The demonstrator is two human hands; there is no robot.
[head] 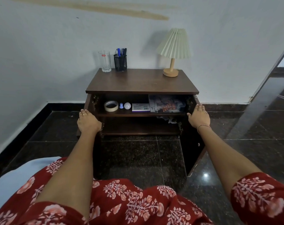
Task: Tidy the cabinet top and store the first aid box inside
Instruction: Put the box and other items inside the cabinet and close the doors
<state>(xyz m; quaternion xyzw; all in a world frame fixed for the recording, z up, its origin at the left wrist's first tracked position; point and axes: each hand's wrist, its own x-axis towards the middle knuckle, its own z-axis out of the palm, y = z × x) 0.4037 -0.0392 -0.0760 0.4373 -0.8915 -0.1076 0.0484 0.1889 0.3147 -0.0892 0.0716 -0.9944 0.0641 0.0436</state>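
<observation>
Pale wall and dark glossy floor tiles around the cabinet [142,82], wide open on both sides. On the cabinet's top, set along its back edge: glass [104,61], pen holder [120,62], lamp [172,51], seemingly tidied. On the cabinet's upper shelf, at its right end: clear first aid box [168,103], already stored; tape roll [111,106] toward the left end. Left hand [88,121] laid over the cabinet's left door [89,101], right hand [198,115] flat against its right door [193,151], fingers stretched, clutching nothing. Likely placed so to push both doors closed.

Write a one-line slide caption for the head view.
Left hand and right hand on the open cabinet doors; first aid box on the upper shelf; glass, pen holder, lamp on top.
</observation>
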